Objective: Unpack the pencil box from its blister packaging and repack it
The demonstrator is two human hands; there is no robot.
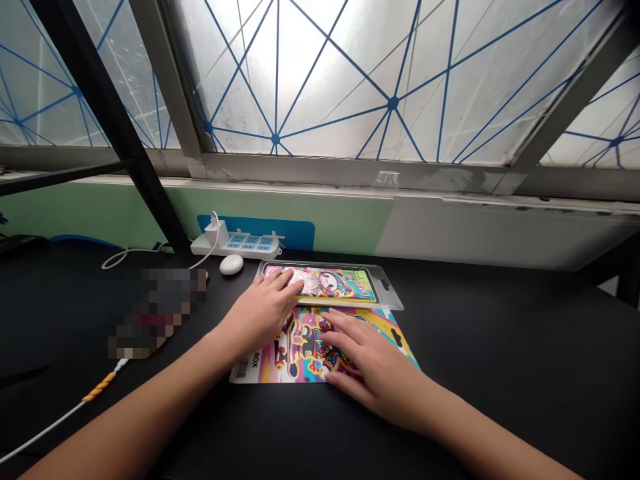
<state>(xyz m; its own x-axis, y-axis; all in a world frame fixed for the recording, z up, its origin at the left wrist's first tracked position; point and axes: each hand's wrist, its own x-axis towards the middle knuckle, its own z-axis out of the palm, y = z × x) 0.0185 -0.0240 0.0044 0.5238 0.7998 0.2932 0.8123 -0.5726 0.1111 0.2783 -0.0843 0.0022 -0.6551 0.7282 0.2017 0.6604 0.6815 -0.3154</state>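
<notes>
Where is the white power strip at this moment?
In the head view, the power strip sits at the far edge of the black desk, beyond the left hand and the clear package.

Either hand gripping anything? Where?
Nothing visibly gripped. Left hand rests on a pink-printed card pack in a clear plastic blister tray; right hand lies on a colourful printed cardboard sheet.

Bright daylight glares through the frosted window (295, 80), the counter (500, 333) lies dim, and the left hand (260, 317) and right hand (385, 373) cast only faint shadows.
</notes>
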